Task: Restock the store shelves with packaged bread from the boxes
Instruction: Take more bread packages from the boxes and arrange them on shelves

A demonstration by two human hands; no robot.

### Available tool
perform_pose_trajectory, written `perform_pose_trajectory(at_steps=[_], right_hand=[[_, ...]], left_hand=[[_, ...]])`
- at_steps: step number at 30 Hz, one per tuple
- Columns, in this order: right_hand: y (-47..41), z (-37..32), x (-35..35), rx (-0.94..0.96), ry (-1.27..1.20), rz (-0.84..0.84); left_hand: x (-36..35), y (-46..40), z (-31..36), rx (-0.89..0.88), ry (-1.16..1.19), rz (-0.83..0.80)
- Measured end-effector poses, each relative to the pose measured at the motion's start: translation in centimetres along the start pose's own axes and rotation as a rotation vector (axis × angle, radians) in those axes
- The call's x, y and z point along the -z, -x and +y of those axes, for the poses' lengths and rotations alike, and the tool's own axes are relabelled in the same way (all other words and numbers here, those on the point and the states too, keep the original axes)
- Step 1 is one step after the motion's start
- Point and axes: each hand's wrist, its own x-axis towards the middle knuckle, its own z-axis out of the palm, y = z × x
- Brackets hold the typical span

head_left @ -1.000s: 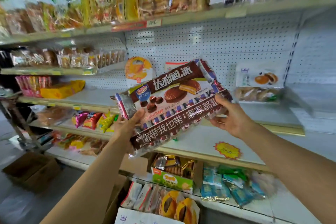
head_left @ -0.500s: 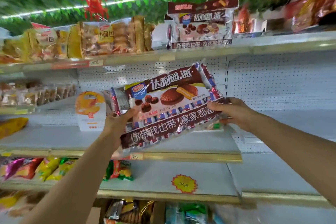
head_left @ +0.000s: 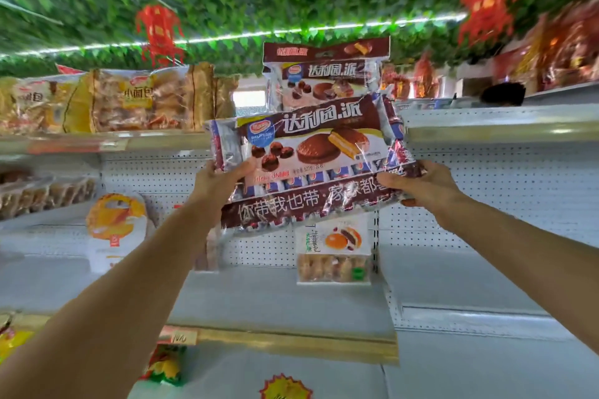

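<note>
Both hands — left hand [head_left: 217, 183], right hand [head_left: 421, 183] — clamped on pie bag [head_left: 311, 159], fingertips hidden behind.

both arms raised fwd | l hand [head_left: 216, 179] gripping, thumb up front | r hand [head_left: 421, 185] gripping

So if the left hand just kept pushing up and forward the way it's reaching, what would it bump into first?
Probably the front edge of the top shelf, or the matching chocolate pie bag standing on it. The left hand holds the held pie bag just below; depth is unclear.
</note>
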Motion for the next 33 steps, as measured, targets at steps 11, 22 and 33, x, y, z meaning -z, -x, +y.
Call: perform_pose_trajectory(at_steps=[11,22,33], right_hand=[[-12.7,-5.0,-3.1,0.199,-0.008,0.196],[-24.6,-8.0,-7.8,0.253,0.129,0.271],[-27.6,-6.2,-9.0,-0.012,0.466,0.135]], left_hand=[[-3.1,-14.2,7.5,-0.231,-0.023,0.095],[-4.4,-26.3,10.7,-0.275,0.006,0.124],[-4.1,-31.2,6.2,-0.254,-0.053,-0.008]])
